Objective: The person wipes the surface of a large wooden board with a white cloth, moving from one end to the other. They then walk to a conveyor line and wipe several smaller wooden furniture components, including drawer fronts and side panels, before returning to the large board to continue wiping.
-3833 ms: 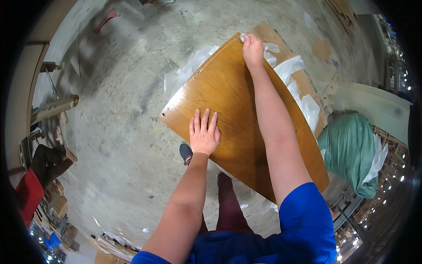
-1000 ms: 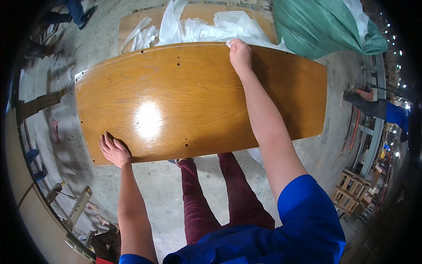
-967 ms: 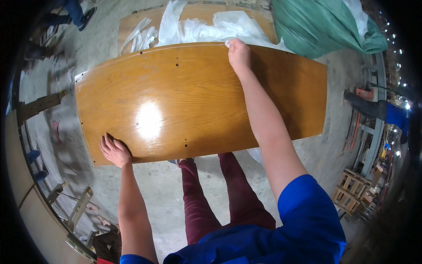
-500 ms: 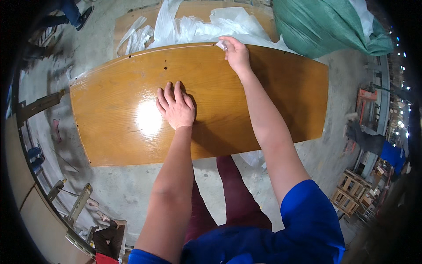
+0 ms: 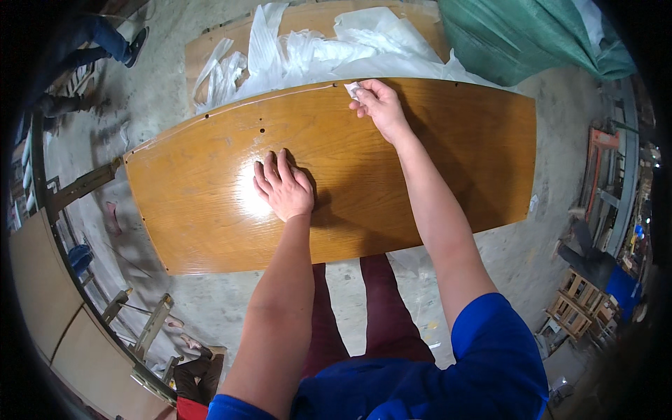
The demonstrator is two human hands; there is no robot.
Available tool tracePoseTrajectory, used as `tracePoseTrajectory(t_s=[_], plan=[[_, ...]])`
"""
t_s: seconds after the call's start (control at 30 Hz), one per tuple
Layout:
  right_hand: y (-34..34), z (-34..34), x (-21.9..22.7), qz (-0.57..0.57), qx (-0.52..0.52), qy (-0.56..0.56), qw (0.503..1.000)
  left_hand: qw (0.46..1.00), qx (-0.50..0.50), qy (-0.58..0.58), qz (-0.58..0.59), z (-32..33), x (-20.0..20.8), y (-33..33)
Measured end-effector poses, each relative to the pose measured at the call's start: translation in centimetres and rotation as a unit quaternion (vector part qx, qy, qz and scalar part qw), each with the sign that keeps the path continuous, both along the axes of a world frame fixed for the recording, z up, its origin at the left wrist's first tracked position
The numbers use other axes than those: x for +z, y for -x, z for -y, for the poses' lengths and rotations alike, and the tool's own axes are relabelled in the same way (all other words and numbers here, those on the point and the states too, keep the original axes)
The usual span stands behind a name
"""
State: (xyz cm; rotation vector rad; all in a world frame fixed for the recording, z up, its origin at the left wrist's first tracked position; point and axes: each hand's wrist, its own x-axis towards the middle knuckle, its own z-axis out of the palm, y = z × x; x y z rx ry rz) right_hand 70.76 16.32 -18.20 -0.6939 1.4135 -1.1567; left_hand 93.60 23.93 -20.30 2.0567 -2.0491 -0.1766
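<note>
A large brown wood-grain panel (image 5: 392, 175), glossy and slightly curved in view, lies across in front of me. My left hand (image 5: 285, 187) rests palm-down on its middle, fingers spread. At the far edge my right hand (image 5: 381, 108) pinches a small whitish folded piece (image 5: 352, 90), paper or cloth; I cannot tell which. A thin pale line (image 5: 273, 95) runs along the far edge, from the left corner to near the right hand. Dark holes, such as one hole (image 5: 262, 130) beyond my left hand, dot the panel.
Crumpled white plastic wrapping (image 5: 315, 52) lies on cardboard (image 5: 301, 17) beyond the panel. A green sheet (image 5: 525, 38) covers something at far right. Metal frames (image 5: 150, 329) stand at left, a wooden pallet (image 5: 577, 301) at right. Other people (image 5: 108, 35) are at the edges.
The whole view has shifted, so the panel sits lower and further right in it. My right hand still holds the whitish piece at the far edge, its fingers now more curled. The left hand stays put.
</note>
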Motion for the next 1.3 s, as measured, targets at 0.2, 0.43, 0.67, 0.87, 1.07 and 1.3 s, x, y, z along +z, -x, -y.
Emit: tracePoseTrajectory(t_s=[0.2, 0.43, 0.67, 0.87, 1.07, 1.3], plan=[[-0.9, 0.5, 0.0, -0.136, -0.01, 0.054, 0.989, 1.0, -0.01, 0.011, 0.016, -0.1, 0.1, 0.0], [-1.0, 1.2, -0.4, -0.167, -0.029, 0.027, 0.985, 1.0, -0.013, 0.003, 0.009, -0.1, 0.0, 0.3], [-1.4, 1.5, -0.1, -0.167, 0.012, 0.055, 0.984, 1.0, 0.001, -0.022, -0.002, 0.0, 0.3, -0.1], [-1.1, 2.0, -0.2, -0.211, 0.042, -0.002, 0.976, 1.0, 0.001, -0.015, 0.001, 0.0, 0.3, 0.0], [-1.2, 2.3, 0.3, -0.289, 0.06, -0.006, 0.955, 1.0, 0.002, -0.015, -0.005, -0.1, 0.2, -0.1], [-1.4, 2.3, -0.5, -0.357, 0.034, 0.07, 0.931, 1.0, -0.007, 0.004, 0.001, 0.0, 0.2, 0.0]])
